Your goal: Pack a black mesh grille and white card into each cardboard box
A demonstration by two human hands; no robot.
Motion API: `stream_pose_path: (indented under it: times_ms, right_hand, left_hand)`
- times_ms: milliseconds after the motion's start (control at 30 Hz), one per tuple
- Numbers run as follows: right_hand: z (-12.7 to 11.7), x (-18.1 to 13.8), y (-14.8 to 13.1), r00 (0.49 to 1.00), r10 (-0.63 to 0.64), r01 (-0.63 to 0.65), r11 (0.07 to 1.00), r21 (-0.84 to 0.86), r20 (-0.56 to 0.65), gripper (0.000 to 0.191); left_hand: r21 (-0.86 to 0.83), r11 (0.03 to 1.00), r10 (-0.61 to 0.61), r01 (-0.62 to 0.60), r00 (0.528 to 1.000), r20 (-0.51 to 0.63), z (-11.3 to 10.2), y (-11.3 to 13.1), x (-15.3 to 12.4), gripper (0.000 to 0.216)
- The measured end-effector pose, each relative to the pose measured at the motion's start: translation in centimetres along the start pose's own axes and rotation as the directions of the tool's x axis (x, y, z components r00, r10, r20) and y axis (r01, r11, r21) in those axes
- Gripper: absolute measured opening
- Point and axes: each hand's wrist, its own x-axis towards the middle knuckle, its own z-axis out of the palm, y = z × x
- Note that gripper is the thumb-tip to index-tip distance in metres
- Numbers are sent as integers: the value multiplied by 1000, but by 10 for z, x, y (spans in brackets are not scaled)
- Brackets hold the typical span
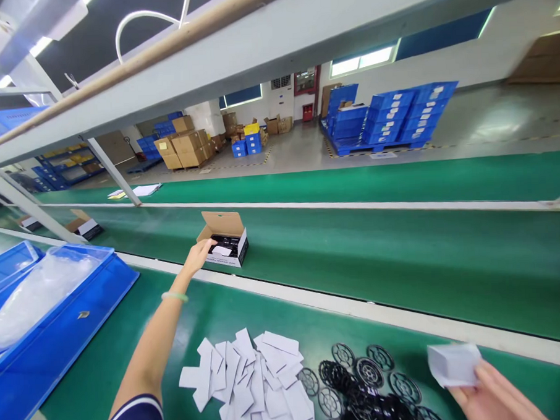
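Note:
On the green conveyor belt stands a small open cardboard box point(239, 247) with its lid raised, black parts and a white piece inside. My left hand point(199, 257) reaches across to the box's left side, its fingers closed over the wall. In my right hand point(494, 392), at the lower right, is a white folded paper piece point(449, 362), slightly blurred. A heap of white folded papers point(264, 384) lies on the near worktop. Beside it are several black spoked plastic rings point(368, 373), some piled up.
Blue bins point(120, 273) with clear plastic bags point(47, 294) stand at the left. A white rail point(312, 298) divides worktop from belt. Another open box point(84, 226) sits farther along the belt. A shelf beam point(209, 70) crosses overhead. Stacked blue crates point(392, 118) stand beyond.

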Motion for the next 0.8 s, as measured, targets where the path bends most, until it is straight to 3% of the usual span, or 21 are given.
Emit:
stream_pose_path:
  times_ms: [67,133,200,300,367,433,500,600,700,800]
  right_hand:
    - [33,1,-19,990,-53,61,996,-60,130,62]
    - [79,1,-39,944,-98,151,977,-147,316,67]
    - [136,1,-54,828,-117,273,938,-214,548,64]
    - [233,5,-59,574,-185,512,842,-173,798,40]
    - [297,10,-50,494,-208,679,699,-225,844,21]
    - [354,17,-33,438,-190,841,431,-326,878,21]
    - [398,27,-13,419,-153,899,211,-385,895,22]
    - [438,46,18,450,-111,892,103,-440,886,21]
    - [451,65,44,521,-48,854,22,-520,852,19]
    - [449,81,58,602,28,798,-71,-599,798,11]
  left_hand:
    - [-10,1000,-12,12,999,-43,-4,-12,-35,56]
    - [-9,1000,-30,30,998,-51,-5,-27,-74,52]
    - [-1,998,-58,58,997,-47,-3,-43,-109,47]
    - [1,995,-103,103,992,-75,3,-64,-145,40]
    - [-22,992,-126,125,987,-96,6,-74,-155,39]
    - [-56,989,-139,134,985,-100,8,-80,-158,39]
    - [-85,987,-142,134,985,-97,9,-84,-156,38]
    - [-110,985,-140,129,986,-94,9,-87,-155,36]
    - [-123,985,-136,125,987,-86,10,-88,-155,34]
    - [-127,983,-142,131,987,-80,11,-88,-155,33]
